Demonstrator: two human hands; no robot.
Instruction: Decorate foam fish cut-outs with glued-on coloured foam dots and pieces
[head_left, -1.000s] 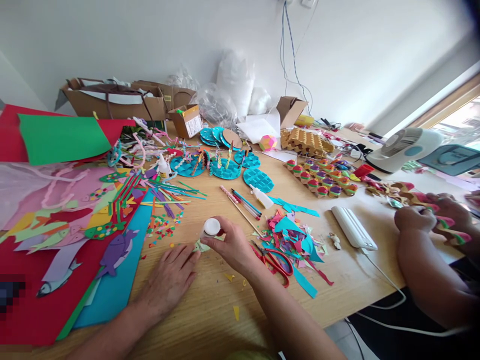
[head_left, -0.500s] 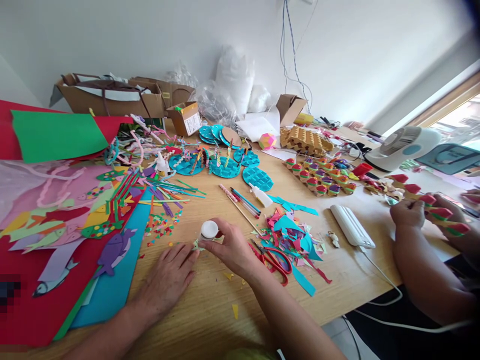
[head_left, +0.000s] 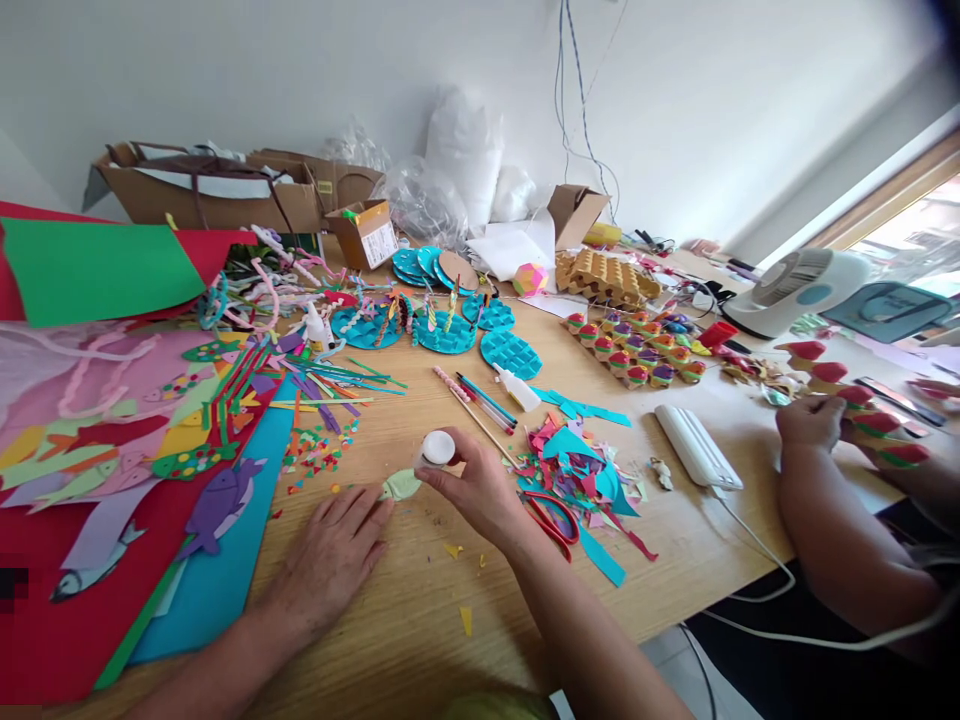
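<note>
My right hand [head_left: 480,485] grips a small round white-topped object [head_left: 438,448] between thumb and fingers, a little above the table. Its exact kind is not clear. Just left of it, a pale green paper fish [head_left: 403,485] lies on the wood. My left hand [head_left: 330,555] rests flat with fingers stretched out, its fingertips at the fish's left end. To the right of my right hand lie red-handled scissors [head_left: 555,525], partly under a heap of coloured paper scraps [head_left: 570,460].
Paper fish and coloured sheets [head_left: 90,600] cover the left side. Blue discs [head_left: 446,335], a white glue bottle [head_left: 517,388] and painted egg trays [head_left: 637,350] stand farther back. A white power strip [head_left: 697,445] lies right. Another person's hand [head_left: 810,430] holds painted egg-carton pieces.
My right hand has lifted the white-topped object slightly up and to the right, uncovering more of the green fish. My left hand stays flat. The other person's egg-carton strip has turned.
</note>
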